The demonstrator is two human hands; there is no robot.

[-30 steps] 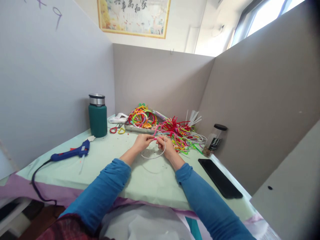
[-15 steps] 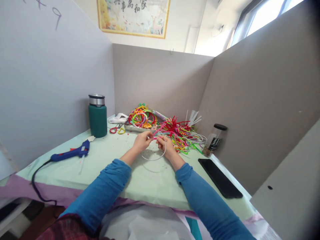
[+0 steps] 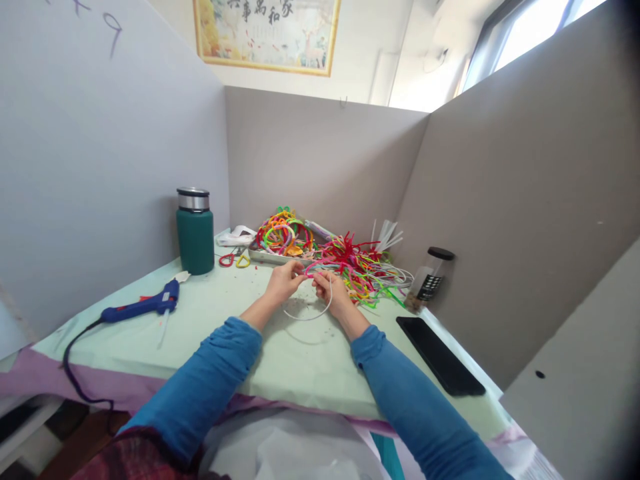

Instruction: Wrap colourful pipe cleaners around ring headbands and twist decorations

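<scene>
Pink strand — left hand, right hand pinching (white wire below).

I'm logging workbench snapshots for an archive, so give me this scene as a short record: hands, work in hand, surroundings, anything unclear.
Left hand: fingertips at a pink strand; exact grip unclear
Right hand: holding a thin white hoop
Left side: blue glue gun lying down; green bottle standing upright
Beyond hands: metal tray of colourful loops; heap of coloured strands
Right side: dark-lidded jar; flat black object
Unclear: whether the strand is wrapped round the hoop
</scene>
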